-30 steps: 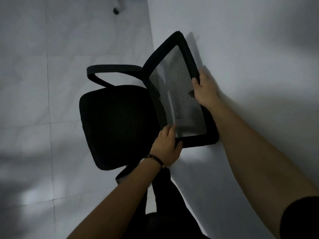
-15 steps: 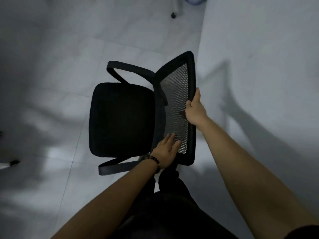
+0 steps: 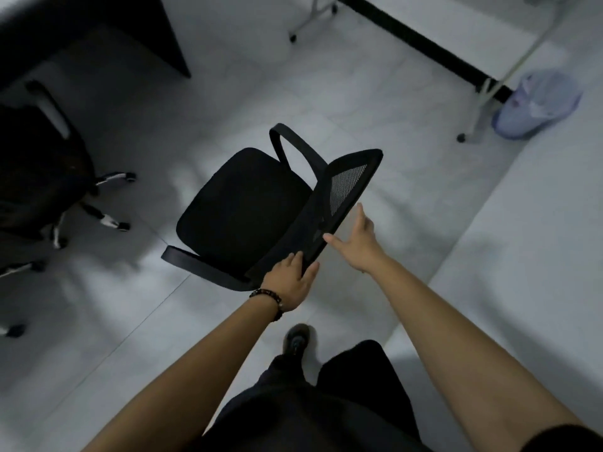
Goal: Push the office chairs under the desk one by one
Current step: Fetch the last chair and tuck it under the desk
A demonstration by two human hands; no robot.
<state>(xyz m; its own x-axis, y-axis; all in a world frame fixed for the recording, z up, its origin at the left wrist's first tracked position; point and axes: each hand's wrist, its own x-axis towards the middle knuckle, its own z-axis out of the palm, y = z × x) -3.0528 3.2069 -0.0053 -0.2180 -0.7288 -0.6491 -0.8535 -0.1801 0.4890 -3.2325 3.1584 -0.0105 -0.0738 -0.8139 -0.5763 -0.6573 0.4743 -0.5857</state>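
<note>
A black office chair (image 3: 241,210) with a mesh back and two armrests stands on the pale tiled floor in the middle of the view. My left hand (image 3: 290,282) holds the lower corner of the mesh backrest, fingers over its edge. My right hand (image 3: 357,241) lies with straight fingers against the rear edge of the backrest. The dark desk (image 3: 98,31) is at the upper left. A second black chair (image 3: 36,177) with silver legs and castors stands at the left edge, partly under the desk.
A white wall or panel fills the right side. A bin with a plastic liner (image 3: 538,102) stands at the upper right beside a thin white stand on castors (image 3: 473,125). My legs and one shoe (image 3: 295,340) are at the bottom. Open floor lies between chair and desk.
The chair has turned and rolled away from the white wall toward the open floor. My right hand has let go of the backrest edge and opened flat. The view has swung to show the desk.
</note>
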